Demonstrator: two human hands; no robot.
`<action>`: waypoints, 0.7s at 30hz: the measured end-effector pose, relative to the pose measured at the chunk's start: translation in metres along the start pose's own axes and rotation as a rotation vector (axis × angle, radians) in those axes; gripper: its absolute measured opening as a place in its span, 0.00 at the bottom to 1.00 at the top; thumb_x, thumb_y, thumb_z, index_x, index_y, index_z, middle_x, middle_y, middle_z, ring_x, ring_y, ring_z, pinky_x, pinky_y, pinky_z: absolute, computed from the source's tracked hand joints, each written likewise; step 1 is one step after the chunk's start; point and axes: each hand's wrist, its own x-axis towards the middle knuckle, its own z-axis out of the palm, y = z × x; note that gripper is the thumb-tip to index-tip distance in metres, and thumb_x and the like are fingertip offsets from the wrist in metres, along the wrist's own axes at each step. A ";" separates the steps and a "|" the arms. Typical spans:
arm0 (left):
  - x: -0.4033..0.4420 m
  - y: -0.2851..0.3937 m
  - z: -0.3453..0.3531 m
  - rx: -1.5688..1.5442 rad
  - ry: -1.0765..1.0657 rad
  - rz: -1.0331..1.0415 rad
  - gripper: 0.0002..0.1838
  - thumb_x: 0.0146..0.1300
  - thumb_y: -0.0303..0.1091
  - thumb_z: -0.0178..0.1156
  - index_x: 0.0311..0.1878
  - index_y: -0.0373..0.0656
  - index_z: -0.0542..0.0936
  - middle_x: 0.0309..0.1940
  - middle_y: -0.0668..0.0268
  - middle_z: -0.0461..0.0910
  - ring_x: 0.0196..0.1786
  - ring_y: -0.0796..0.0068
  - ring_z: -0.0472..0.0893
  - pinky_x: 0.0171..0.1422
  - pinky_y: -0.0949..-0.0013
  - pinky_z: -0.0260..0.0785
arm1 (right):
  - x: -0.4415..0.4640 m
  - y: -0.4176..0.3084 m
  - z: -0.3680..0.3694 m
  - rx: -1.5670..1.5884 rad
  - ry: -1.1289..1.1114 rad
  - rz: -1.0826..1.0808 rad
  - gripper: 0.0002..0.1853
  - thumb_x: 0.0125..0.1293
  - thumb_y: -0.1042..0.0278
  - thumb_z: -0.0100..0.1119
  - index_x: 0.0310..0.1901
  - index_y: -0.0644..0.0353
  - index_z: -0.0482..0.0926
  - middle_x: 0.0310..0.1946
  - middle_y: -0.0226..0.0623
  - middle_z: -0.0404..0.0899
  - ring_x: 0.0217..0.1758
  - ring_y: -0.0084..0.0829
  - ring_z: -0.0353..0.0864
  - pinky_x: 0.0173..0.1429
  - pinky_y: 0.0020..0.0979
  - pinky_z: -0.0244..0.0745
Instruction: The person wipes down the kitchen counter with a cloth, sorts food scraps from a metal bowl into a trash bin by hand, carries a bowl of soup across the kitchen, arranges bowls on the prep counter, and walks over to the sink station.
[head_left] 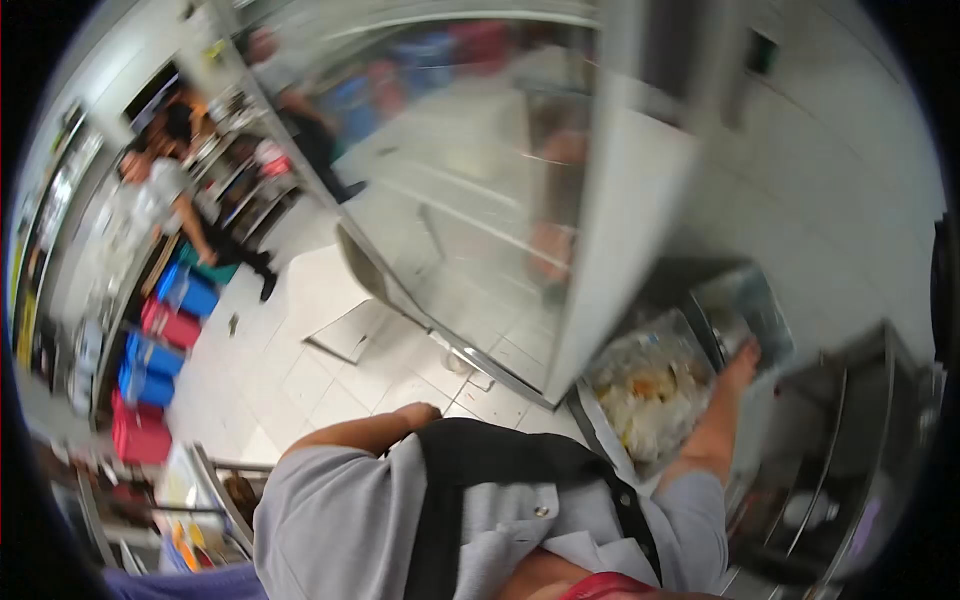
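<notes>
My right hand [742, 360] reaches down at the rim of a grey metal bin [765, 300]. A pale, blurred thing [728, 325] lies at its fingers; I cannot make out what it is. Beside that forearm is a container lined with a clear plastic bag [650, 385], with whitish and orange-brown scraps in it. My left hand [420, 412] is curled just in front of the dark apron [490, 455], close to my chest. Its fingers are mostly hidden and nothing shows in it.
A framed glass panel [460, 230], blurred, stands upright ahead. Left of it is a white chair-like piece [325, 290]. Another person [180, 200] is at the far left, near blue bins [150, 370] and red bins [140, 430]. A metal rack [830, 440] stands at right.
</notes>
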 end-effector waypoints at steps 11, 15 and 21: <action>-0.081 -0.144 -0.031 0.043 0.437 -0.319 0.13 0.58 0.39 0.54 0.42 0.48 0.82 0.47 0.60 0.79 0.55 0.56 0.75 0.55 0.54 0.69 | -0.029 0.179 0.053 0.279 0.602 0.425 0.31 0.62 0.47 0.55 0.56 0.66 0.70 0.54 0.47 0.73 0.56 0.38 0.72 0.62 0.42 0.62; -0.117 -0.257 -0.017 -0.286 0.713 -0.454 0.17 0.54 0.27 0.53 0.48 0.49 0.78 0.57 0.58 0.72 0.59 0.54 0.72 0.59 0.55 0.68 | -0.208 0.023 0.060 0.237 0.222 0.440 0.30 0.60 0.49 0.55 0.55 0.66 0.70 0.53 0.47 0.73 0.55 0.40 0.73 0.61 0.43 0.63; -0.182 -0.397 0.040 -0.769 0.656 -0.669 0.23 0.55 0.26 0.51 0.58 0.43 0.71 0.57 0.47 0.71 0.58 0.49 0.73 0.63 0.57 0.67 | -0.375 -0.216 0.117 0.251 -0.507 0.140 0.28 0.58 0.53 0.55 0.54 0.67 0.70 0.52 0.47 0.74 0.54 0.43 0.73 0.60 0.45 0.64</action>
